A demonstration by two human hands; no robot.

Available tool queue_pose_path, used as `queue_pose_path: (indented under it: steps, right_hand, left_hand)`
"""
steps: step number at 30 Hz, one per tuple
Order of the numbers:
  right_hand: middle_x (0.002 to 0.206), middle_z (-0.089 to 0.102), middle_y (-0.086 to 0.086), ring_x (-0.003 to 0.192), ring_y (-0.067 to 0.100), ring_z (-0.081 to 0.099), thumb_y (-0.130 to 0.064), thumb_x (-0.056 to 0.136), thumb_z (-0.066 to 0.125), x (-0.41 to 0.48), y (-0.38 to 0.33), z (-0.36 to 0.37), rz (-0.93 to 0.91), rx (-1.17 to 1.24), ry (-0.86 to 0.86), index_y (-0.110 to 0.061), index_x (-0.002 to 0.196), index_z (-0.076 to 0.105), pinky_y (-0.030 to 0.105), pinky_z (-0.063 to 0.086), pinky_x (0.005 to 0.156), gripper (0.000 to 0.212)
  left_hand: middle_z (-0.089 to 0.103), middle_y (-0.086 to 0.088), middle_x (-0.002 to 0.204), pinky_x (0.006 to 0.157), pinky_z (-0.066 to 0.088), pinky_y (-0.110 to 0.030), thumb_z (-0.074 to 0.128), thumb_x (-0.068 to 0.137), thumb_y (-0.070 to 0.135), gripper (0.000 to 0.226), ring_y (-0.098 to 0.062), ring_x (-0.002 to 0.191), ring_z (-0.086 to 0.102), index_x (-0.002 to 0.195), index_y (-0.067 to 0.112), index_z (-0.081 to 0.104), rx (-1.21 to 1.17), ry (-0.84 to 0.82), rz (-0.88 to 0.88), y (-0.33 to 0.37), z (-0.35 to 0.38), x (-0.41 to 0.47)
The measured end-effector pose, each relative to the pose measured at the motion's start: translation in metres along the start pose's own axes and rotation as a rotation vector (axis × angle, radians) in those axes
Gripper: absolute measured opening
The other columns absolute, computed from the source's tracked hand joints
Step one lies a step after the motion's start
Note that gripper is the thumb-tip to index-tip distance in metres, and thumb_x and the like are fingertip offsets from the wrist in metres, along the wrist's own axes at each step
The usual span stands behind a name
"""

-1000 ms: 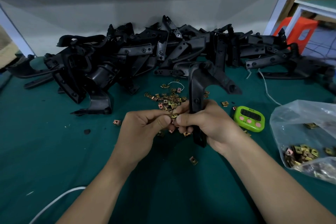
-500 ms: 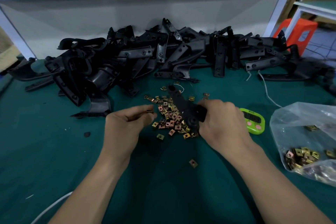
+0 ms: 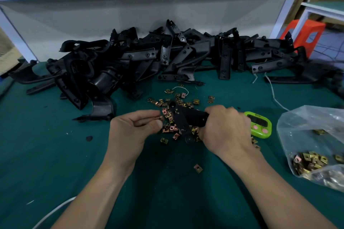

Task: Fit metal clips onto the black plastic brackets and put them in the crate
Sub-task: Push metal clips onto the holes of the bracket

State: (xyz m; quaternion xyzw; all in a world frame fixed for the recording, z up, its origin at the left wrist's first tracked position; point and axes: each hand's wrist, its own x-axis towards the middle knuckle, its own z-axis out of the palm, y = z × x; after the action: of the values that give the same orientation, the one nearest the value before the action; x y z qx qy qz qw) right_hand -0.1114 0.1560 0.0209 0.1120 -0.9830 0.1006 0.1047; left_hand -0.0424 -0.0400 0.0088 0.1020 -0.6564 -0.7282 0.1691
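Black plastic bracket aslant over the scatter of brass-coloured clips, bracket pile just behind.

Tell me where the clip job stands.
Done: nothing visibly finished; no crate is in view. In hand: right hand grips one bracket, left hand pinches a clip beside it. Left: the big bracket pile behind, loose clips on the mat.

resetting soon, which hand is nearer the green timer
Right. The right hand sits just beside the green timer; the left hand is farther left, past the black bracket.
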Motion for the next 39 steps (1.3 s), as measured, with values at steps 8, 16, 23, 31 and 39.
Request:
queue_pose_path:
  steps: [8, 16, 23, 31, 39]
  right_hand:
    - [0.056, 0.04, -0.006, 0.057, 0.026, 0.042, -0.025, 0.081, 0.066, -0.0007, 0.0, -0.0006, -0.034, -0.029, 0.029, -0.025, 0.078, 0.057, 0.033, 0.025, 0.053, 0.009]
    - [0.056, 0.043, -0.006, 0.056, 0.027, 0.043, -0.021, 0.081, 0.063, -0.0018, -0.0017, -0.0008, -0.052, -0.018, 0.046, -0.024, 0.075, 0.056, 0.033, 0.024, 0.052, 0.01]
    - [0.055, 0.039, -0.009, 0.048, 0.016, 0.03, -0.021, 0.08, 0.066, -0.0035, -0.0057, 0.0004, -0.04, 0.014, 0.037, -0.026, 0.081, 0.061, 0.033, 0.027, 0.056, 0.007]
    - [0.054, 0.038, -0.008, 0.05, 0.022, 0.035, -0.02, 0.08, 0.064, -0.0029, -0.0063, -0.0024, -0.037, -0.036, 0.054, -0.025, 0.076, 0.056, 0.033, 0.021, 0.052, 0.011]
    - [0.054, 0.039, -0.008, 0.054, 0.024, 0.04, -0.016, 0.082, 0.062, -0.0033, -0.0072, -0.0026, -0.031, -0.05, 0.066, -0.025, 0.075, 0.057, 0.032, 0.026, 0.054, 0.013]
  left_hand:
    - [0.079, -0.006, 0.08, 0.067, 0.055, -0.015, 0.087, 0.059, 0.027, 0.021, -0.009, 0.071, 0.072, 0.078, 0.02, 0.083, -0.019, -0.03, 0.044, 0.0, 0.002, -0.0025]
    - [0.077, -0.011, 0.079, 0.072, 0.057, -0.02, 0.082, 0.064, 0.039, 0.029, -0.016, 0.074, 0.068, 0.079, 0.014, 0.082, -0.027, -0.022, -0.021, -0.0029, 0.0042, -0.0021]
    - [0.075, -0.012, 0.073, 0.072, 0.058, -0.024, 0.081, 0.071, 0.026, 0.013, -0.017, 0.072, 0.069, 0.076, 0.014, 0.082, -0.034, -0.065, -0.023, -0.0007, 0.0028, -0.0021]
    - [0.075, -0.015, 0.074, 0.07, 0.056, -0.02, 0.075, 0.082, 0.02, 0.014, -0.017, 0.071, 0.07, 0.076, 0.009, 0.081, 0.003, -0.114, -0.009, -0.0017, 0.0015, -0.0021]
    - [0.073, -0.015, 0.071, 0.068, 0.056, -0.021, 0.082, 0.07, 0.028, 0.02, -0.017, 0.07, 0.068, 0.075, 0.008, 0.08, -0.035, -0.131, -0.044, 0.001, 0.0012, -0.0024]
